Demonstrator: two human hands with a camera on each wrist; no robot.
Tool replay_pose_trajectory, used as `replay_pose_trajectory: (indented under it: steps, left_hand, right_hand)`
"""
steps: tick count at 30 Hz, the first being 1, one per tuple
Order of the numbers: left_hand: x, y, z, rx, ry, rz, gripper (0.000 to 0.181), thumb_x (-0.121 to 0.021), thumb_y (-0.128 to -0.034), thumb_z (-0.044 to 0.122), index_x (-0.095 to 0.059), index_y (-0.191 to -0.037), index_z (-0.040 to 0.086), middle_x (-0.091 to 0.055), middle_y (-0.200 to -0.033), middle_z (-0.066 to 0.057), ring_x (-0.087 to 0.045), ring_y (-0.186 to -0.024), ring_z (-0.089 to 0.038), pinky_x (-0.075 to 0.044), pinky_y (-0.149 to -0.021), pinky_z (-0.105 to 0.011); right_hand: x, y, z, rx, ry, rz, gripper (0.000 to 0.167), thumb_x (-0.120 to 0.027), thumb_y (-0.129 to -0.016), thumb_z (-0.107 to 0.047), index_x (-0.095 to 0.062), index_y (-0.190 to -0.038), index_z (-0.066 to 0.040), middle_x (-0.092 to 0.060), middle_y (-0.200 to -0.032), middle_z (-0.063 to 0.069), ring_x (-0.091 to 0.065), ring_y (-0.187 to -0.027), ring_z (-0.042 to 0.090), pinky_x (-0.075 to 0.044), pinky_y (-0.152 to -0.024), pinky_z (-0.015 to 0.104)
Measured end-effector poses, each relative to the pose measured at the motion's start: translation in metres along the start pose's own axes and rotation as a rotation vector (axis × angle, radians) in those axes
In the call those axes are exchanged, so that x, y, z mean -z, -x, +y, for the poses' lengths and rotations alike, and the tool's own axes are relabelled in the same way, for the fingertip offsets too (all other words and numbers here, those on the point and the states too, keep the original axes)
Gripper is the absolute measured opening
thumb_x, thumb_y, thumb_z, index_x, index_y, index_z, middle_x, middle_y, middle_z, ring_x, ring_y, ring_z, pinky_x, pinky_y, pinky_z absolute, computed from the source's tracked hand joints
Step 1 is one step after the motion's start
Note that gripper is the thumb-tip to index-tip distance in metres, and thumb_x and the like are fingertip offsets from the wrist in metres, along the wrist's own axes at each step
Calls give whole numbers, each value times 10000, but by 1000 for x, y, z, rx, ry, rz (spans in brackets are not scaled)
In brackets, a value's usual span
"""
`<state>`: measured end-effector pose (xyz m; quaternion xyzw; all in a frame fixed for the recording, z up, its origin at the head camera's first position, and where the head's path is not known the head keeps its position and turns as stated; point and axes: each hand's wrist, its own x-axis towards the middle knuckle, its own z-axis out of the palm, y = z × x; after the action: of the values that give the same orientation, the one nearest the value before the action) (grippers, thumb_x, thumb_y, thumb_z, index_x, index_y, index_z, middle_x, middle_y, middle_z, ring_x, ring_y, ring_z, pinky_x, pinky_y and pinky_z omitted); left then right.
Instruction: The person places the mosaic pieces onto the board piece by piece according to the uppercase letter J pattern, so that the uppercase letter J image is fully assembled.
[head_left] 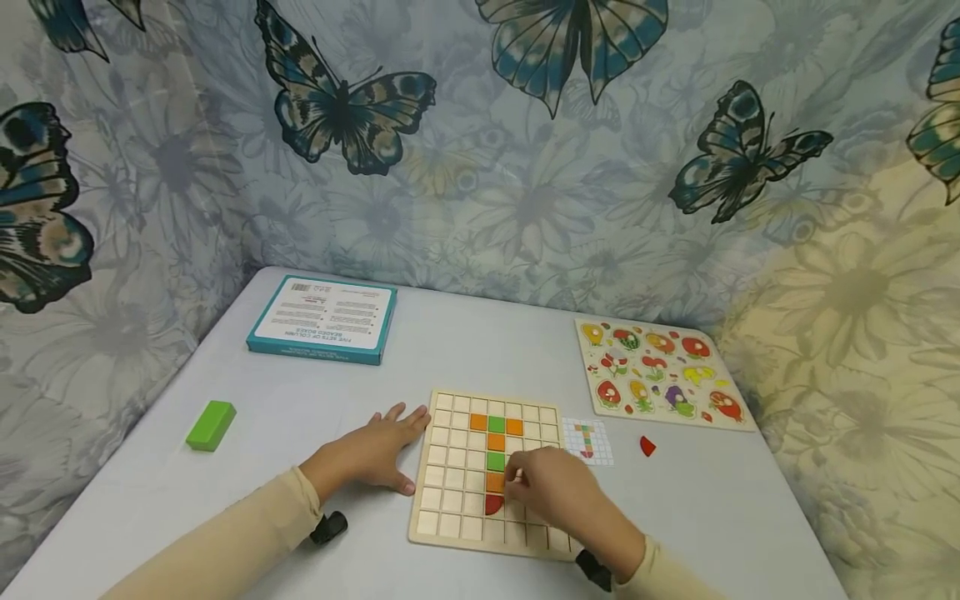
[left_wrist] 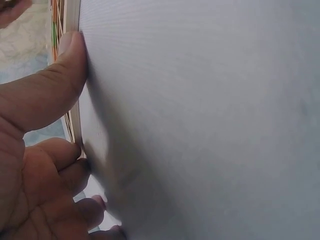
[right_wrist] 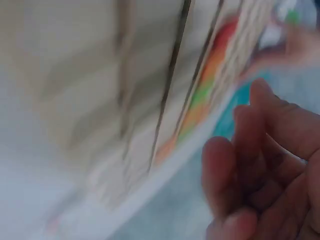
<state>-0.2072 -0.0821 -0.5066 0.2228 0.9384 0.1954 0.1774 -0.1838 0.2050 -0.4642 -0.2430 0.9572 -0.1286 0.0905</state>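
Observation:
A wooden grid board (head_left: 450, 479) lies on the table with coloured pieces in its cells. Orange and green squares form a T shape, with a red quarter-round piece (head_left: 493, 505) at the bottom of its stem. My left hand (head_left: 378, 450) rests beside the board, fingers spread; thumb and fingertips touch its left edge (left_wrist: 73, 117). Over the board, just right of the stem, is my right hand (head_left: 555, 483) with fingers loosely bent. Nothing shows between thumb and fingers of that hand (right_wrist: 270, 165) in the blurred right wrist view.
A small pattern card (head_left: 602, 450) lies right of the board, with a loose red piece (head_left: 647, 447) further right. Behind them is a fruit puzzle board (head_left: 622, 371). A blue-edged box (head_left: 322, 317) and a green block (head_left: 211, 426) are on the left.

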Motion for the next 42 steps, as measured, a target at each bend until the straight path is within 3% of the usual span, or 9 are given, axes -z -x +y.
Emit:
replay_pose_trajectory:
  steps: [6, 9, 13, 20, 26, 30, 35, 38, 42]
  left_hand:
    - [1, 0, 3, 8, -17, -5, 1057, -876, -696, 382, -320, -1530, 50, -230, -1599, -69, -111, -1463, -377, -183, -1124, -590]
    - [1, 1, 4, 7, -8, -3, 1054, -881, -692, 370, -325, -1528, 47, -236, -1597, -73, -115, -1462, -381, -184, -1123, -592]
    - [1, 1, 4, 5, 1, -3, 1054, -881, -692, 364, -323, -1527, 45, -236, -1596, -75, -112, -1462, -383, -180, -1124, -591]
    - [0, 1, 3, 2, -10, -1, 1051, -874, -703, 369, -314, -1530, 43, -229, -1598, -79, -108, -1461, -389, -178, -1123, -595]
    - [2, 2, 4, -11, -5, 5, 1038, -873, -707, 360, -323, -1524, 31, -238, -1593, -99, -118, -1455, -405, -183, -1116, -607]
    - [3, 2, 4, -12, -2, 4, 1035, -871, -710, 354, -320, -1523, 26, -235, -1594, -102, -116, -1454, -409, -179, -1116, -611]
    - [3, 3, 5, -2, -13, -5, 1041, -864, -718, 358, -302, -1531, 32, -220, -1599, -95, -106, -1457, -403, -169, -1122, -602]
    - [3, 3, 5, -3, -11, -10, 1043, -862, -720, 355, -296, -1533, 29, -217, -1600, -99, -107, -1457, -404, -166, -1123, -602]
    - [2, 4, 4, -9, -4, -7, 1045, -866, -717, 349, -297, -1530, 21, -221, -1598, -109, -108, -1455, -411, -165, -1119, -611]
  right_hand:
    - [38, 9, 79, -377, 82, 5, 303, -766, -846, -302, -701, -1009, -56, -680, -879, 82, -588, -706, 212, -489, -586, 389]
    - [44, 15, 121, -495, 92, -33, 499, -755, -849, -279, -620, -1157, 91, -643, -1047, 244, -611, -874, 349, -513, -733, 502]
    - [42, 21, 157, -574, 49, -79, 512, -750, -845, -240, -578, -1127, 151, -617, -957, 235, -582, -841, 349, -503, -738, 505]
    - [32, 20, 165, -451, 41, -41, 109, -665, -878, -18, -668, -986, -24, -626, -872, 93, -559, -765, 245, -498, -690, 454]
    - [25, 24, 167, -289, 1, 16, 185, -618, -885, 65, -685, -859, -106, -597, -856, 44, -538, -783, 219, -496, -734, 442]
    - [25, 28, 168, -317, -67, 35, 123, -671, -856, 18, -677, -955, -53, -605, -954, 76, -557, -836, 247, -506, -746, 458]
    - [25, 32, 169, -403, -75, 14, 295, -757, -848, -187, -640, -1046, -2, -593, -905, 89, -546, -789, 243, -502, -672, 416]
    - [24, 34, 172, -357, -79, 12, 101, -703, -878, -73, -685, -976, -61, -597, -893, 68, -556, -797, 242, -502, -679, 410]
    - [23, 36, 175, -322, -79, 45, 184, -651, -857, 36, -697, -998, -72, -604, -1043, 125, -585, -923, 307, -507, -794, 498]
